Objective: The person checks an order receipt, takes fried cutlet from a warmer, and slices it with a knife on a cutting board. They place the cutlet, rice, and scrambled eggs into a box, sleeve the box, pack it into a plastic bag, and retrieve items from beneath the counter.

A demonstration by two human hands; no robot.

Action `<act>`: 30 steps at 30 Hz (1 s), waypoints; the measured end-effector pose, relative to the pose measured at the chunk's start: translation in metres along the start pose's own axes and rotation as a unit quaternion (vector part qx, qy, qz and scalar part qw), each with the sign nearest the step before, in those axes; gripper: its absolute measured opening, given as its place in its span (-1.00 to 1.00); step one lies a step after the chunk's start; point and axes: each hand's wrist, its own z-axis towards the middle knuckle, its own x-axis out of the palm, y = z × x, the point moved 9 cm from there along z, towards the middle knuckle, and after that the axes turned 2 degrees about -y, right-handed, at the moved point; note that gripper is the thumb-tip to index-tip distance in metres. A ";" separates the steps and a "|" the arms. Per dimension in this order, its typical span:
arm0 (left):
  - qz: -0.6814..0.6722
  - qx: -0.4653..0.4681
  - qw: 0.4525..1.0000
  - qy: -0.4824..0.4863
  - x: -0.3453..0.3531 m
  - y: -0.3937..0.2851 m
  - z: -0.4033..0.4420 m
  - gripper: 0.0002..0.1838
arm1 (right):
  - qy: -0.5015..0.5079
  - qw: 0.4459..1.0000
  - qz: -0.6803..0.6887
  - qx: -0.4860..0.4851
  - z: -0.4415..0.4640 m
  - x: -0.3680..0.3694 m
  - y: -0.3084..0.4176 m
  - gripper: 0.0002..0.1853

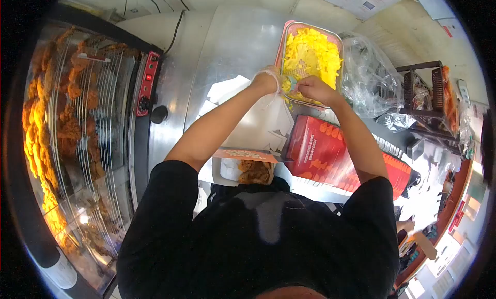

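Note:
A metal tray (339, 66) holds a heap of yellow food (315, 53). At its lower left corner my right hand (313, 88) is closed on a small light-coloured cup or scoop (289, 84) with yellow bits in it. My left hand (266, 81), in what looks like a clear plastic glove, is on the other side of the cup; its fingers are mostly hidden. Below my hands stands an open white cardboard box (258, 126). Nearer my body, fried food (255, 172) lies in another white box.
Red printed boxes (323, 152) stand right of the open box. Clear plastic bags (369, 74) lie beside the tray, near a dark rack (423, 95). At the left is a heated display case (77, 144) with fried food.

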 end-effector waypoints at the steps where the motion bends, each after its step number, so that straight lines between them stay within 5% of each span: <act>1: 0.032 0.012 0.999 0.028 -0.011 -0.012 -0.006 -0.71 | 0.031 0.991 0.107 0.070 -0.003 0.001 -0.016 -0.75; 2: 0.066 0.024 0.996 0.057 -0.022 -0.025 -0.016 -0.71 | 0.061 0.966 0.213 0.136 -0.008 0.005 -0.030 -0.75; 8: 0.193 0.107 0.974 0.053 -0.031 -0.028 -0.012 -0.65 | 0.023 0.939 0.288 0.186 -0.031 -0.012 -0.050 -0.68; 11: 0.110 -0.006 0.993 -0.042 -0.113 -0.042 -0.066 -0.73 | -0.014 0.930 0.328 0.167 -0.049 -0.022 -0.037 -0.66; 13: 0.024 0.026 0.993 -0.117 -0.143 -0.019 -0.101 -0.81 | -0.057 0.932 0.330 0.139 -0.067 -0.035 -0.011 -0.66; 15: -0.356 -0.001 0.916 -0.185 -0.168 0.018 -0.166 -0.73 | -0.085 0.937 0.332 0.073 -0.081 -0.042 0.009 -0.66; 18: -0.461 -0.022 0.812 -0.359 -0.200 0.040 -0.289 -0.64 | -0.110 0.922 0.372 0.013 -0.107 -0.038 0.041 -0.67; 22: -0.474 0.007 0.711 -0.519 -0.152 0.043 -0.436 -0.67 | -0.160 0.902 0.400 -0.035 -0.142 -0.017 0.084 -0.67; 23: -0.388 -0.084 0.777 -0.490 -0.117 0.043 -0.456 -0.69 | -0.170 0.894 0.413 -0.044 -0.151 -0.008 0.097 -0.67; 24: -0.409 -0.012 0.801 -0.437 -0.080 0.035 -0.461 -0.74 | -0.179 0.886 0.424 -0.055 -0.163 0.003 0.112 -0.67; 26: -0.154 0.013 0.939 -0.306 -0.032 -0.027 -0.456 -0.80 | -0.173 0.876 0.443 -0.081 -0.179 0.029 0.128 -0.66; 27: -0.100 -0.076 0.979 -0.163 -0.006 -0.051 -0.440 -0.65 | -0.160 0.872 0.452 -0.097 -0.188 0.043 0.134 -0.66; 30: 0.093 -0.077 0.992 -0.035 0.044 -0.076 -0.415 -0.41 | -0.157 0.862 0.473 -0.097 -0.214 0.092 0.145 -0.68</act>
